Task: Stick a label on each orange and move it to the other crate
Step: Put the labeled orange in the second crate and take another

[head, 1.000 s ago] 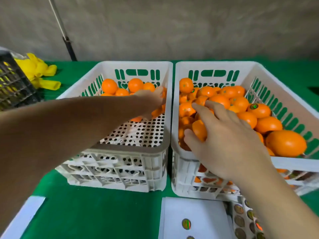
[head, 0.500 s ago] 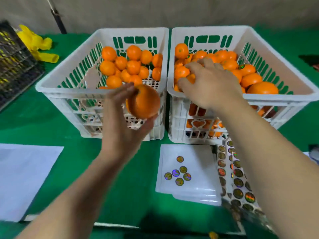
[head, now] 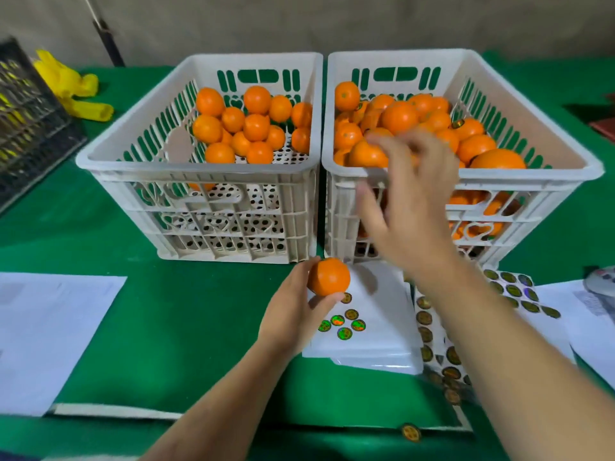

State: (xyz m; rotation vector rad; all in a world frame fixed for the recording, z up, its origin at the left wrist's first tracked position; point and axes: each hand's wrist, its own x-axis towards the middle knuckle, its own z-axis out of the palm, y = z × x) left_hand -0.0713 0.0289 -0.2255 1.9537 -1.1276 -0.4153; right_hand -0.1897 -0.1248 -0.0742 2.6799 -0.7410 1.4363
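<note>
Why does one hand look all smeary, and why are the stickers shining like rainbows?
Head view: the right hand is motion-blurred in front of the right crate; the left hand and its orange look sharper; the stickers glint green and red under the light.

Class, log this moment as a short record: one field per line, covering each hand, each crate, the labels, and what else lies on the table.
left hand: holds one orange low in front of the crates, above the white sheet
right hand: blurred, fingers spread, empty, in front of the right crate
left crate: partly filled, perforated floor showing
right crate: heaped with oranges
labels: round stickers on a white sheet, more on a strip to its right
other: yellow gloves, black crate, green cloth
</note>
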